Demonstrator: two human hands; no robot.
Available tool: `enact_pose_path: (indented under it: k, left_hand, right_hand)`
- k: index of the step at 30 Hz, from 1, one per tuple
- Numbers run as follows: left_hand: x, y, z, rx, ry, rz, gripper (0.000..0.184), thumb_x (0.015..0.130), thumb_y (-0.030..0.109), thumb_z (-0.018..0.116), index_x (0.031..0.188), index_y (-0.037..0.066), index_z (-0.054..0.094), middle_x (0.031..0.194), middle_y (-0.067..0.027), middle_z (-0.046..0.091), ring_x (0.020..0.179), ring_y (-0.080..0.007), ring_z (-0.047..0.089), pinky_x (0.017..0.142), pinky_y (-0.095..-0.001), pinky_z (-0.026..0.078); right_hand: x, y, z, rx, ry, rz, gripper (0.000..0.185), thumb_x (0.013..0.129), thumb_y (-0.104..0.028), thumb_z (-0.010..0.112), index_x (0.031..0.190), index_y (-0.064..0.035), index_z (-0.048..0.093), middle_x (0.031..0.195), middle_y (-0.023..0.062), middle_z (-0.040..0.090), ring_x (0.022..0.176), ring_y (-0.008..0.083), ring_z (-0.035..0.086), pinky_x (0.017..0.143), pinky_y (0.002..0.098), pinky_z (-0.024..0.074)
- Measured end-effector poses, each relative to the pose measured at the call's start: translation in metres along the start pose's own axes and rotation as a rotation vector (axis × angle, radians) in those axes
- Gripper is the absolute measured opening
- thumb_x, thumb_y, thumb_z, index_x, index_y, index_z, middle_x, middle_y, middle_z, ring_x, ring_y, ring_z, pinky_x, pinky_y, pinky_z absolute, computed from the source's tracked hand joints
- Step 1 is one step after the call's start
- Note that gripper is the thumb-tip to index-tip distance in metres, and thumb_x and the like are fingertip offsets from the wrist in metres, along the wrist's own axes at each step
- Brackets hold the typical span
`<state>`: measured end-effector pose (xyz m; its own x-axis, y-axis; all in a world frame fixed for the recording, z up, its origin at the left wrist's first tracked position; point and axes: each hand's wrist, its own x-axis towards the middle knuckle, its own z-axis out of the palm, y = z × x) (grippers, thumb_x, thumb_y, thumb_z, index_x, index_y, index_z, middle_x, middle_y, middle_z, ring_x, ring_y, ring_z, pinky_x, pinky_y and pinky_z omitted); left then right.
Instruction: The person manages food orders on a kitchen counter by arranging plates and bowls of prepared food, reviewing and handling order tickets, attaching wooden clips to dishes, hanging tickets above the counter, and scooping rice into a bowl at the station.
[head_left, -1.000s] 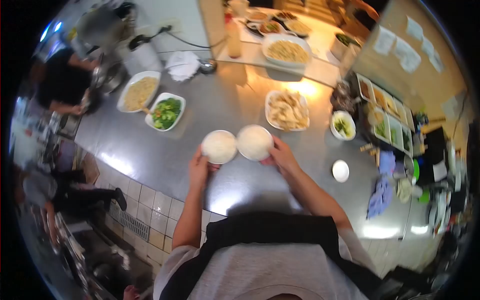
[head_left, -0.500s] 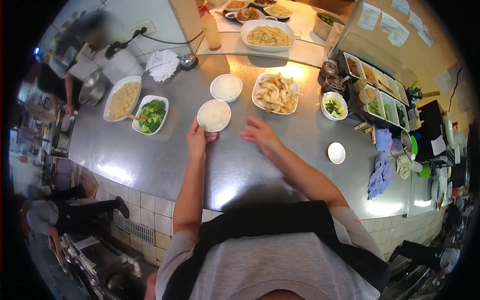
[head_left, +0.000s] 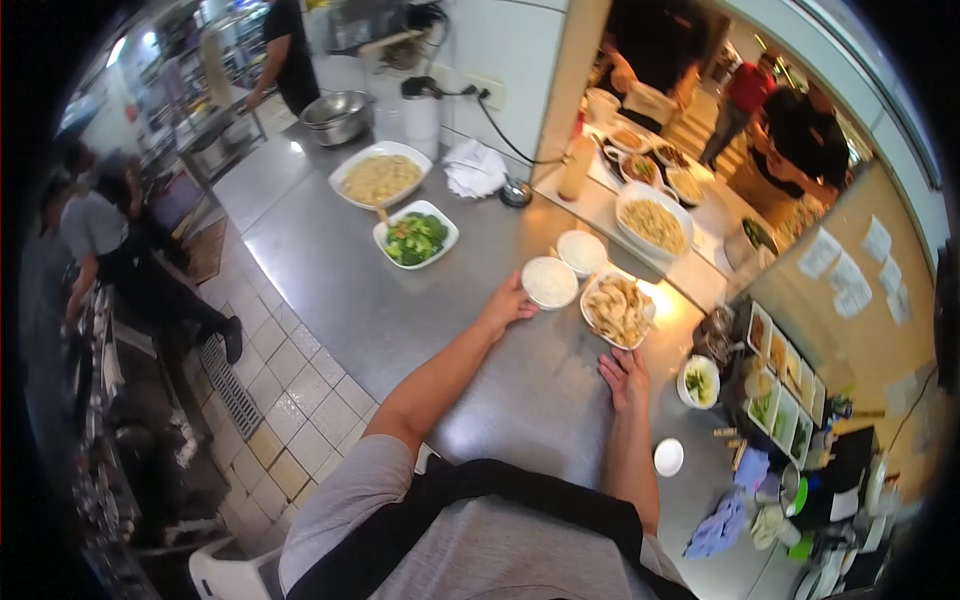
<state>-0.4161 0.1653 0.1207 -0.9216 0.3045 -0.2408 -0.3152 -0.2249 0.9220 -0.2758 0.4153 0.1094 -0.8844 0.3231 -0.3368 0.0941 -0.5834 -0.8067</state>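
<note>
A white bowl [head_left: 555, 305] of rice stands on the steel counter, and my left hand [head_left: 511, 308] grips its left edge between thumb and fingers. Touching or almost touching it behind is a second bowl of rice [head_left: 582, 252]. Pale pan-fried dumplings [head_left: 617, 309] fill a square white dish to the right. Just in front of that dish, my right hand [head_left: 625, 380] is open with fingers spread; whether a fingertip touches the rim I cannot tell. A square dish of broccoli [head_left: 416, 238] and an oval dish of fried rice [head_left: 381, 178] sit further left.
Beyond the pass shelf [head_left: 700, 282], which bears several filled dishes, people stand. To the right are a bowl of greens [head_left: 698, 382], a small white bowl [head_left: 669, 457], ingredient trays [head_left: 788, 415] and a purple cloth [head_left: 716, 524]. A call bell [head_left: 515, 193] stands near the wall.
The view has swung, showing more of the pass and the people behind it. My right hand has come close to the dumpling dish. My left hand stays at the front rice bowl.
</note>
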Motion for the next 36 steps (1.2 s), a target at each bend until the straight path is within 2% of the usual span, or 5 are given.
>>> enact_pose_path:
  k: [5, 10, 15, 24, 36]
  left_hand:
    - [-0.006, 0.086, -0.054, 0.580, -0.197, 0.265, 0.039, 0.088, 0.021, 0.054, 0.125, 0.007, 0.051, 0.100, -0.0070, 0.062, 0.088, -0.0159, 0.057, 0.085, -0.0291, 0.044]
    - [0.012, 0.313, -0.158, 0.887, 0.394, 0.620, 0.031, 0.084, 0.029, 0.054, 0.070, 0.002, 0.064, 0.063, -0.0051, 0.061, 0.064, -0.0120, 0.056, 0.061, -0.0280, 0.044]
    - [0.098, 0.475, -0.270, 0.912, 0.671, 1.344, 0.027, 0.089, 0.022, 0.045, 0.098, 0.008, 0.065, 0.101, -0.0129, 0.064, 0.098, -0.0297, 0.058, 0.086, -0.0389, 0.044]
    - [0.300, 0.652, -0.407, 1.962, 0.879, 1.343, 0.024, 0.084, 0.012, 0.041, 0.084, 0.000, 0.063, 0.085, -0.0202, 0.062, 0.084, -0.0336, 0.060, 0.074, -0.0456, 0.046]
    - [0.232, 0.638, -0.342, 0.717, 0.722, 1.338, 0.050, 0.076, 0.021, 0.061, 0.123, 0.007, 0.049, 0.097, -0.0172, 0.060, 0.086, -0.0271, 0.059, 0.078, -0.0359, 0.046]
  right_hand:
    - [-0.001, -0.002, 0.003, -0.116, 0.068, -0.047, 0.046, 0.091, -0.008, 0.048, 0.135, -0.0038, 0.034, 0.110, 0.0150, 0.056, 0.080, 0.0259, 0.064, 0.067, 0.0342, 0.0549]
    - [-0.026, 0.016, 0.004, -0.167, 0.255, -0.305, 0.017, 0.092, -0.024, 0.053, 0.090, -0.0065, 0.053, 0.068, 0.0038, 0.053, 0.055, 0.0164, 0.057, 0.052, 0.0285, 0.0509]
    - [-0.062, 0.034, 0.055, -0.125, 0.419, -0.501, 0.025, 0.092, -0.027, 0.053, 0.075, -0.0099, 0.047, 0.061, 0.0004, 0.044, 0.046, 0.0104, 0.044, 0.042, 0.0241, 0.0394]
    - [-0.116, 0.033, 0.144, -0.541, 0.833, -0.790, 0.022, 0.087, -0.016, 0.059, 0.071, -0.0053, 0.049, 0.059, -0.0006, 0.046, 0.049, 0.0076, 0.046, 0.044, 0.0232, 0.0411]
    - [-0.088, -0.037, 0.259, -0.987, 0.523, -0.686, 0.029, 0.095, -0.026, 0.047, 0.073, -0.0065, 0.046, 0.063, 0.0000, 0.047, 0.055, 0.0073, 0.047, 0.049, 0.0220, 0.0392]
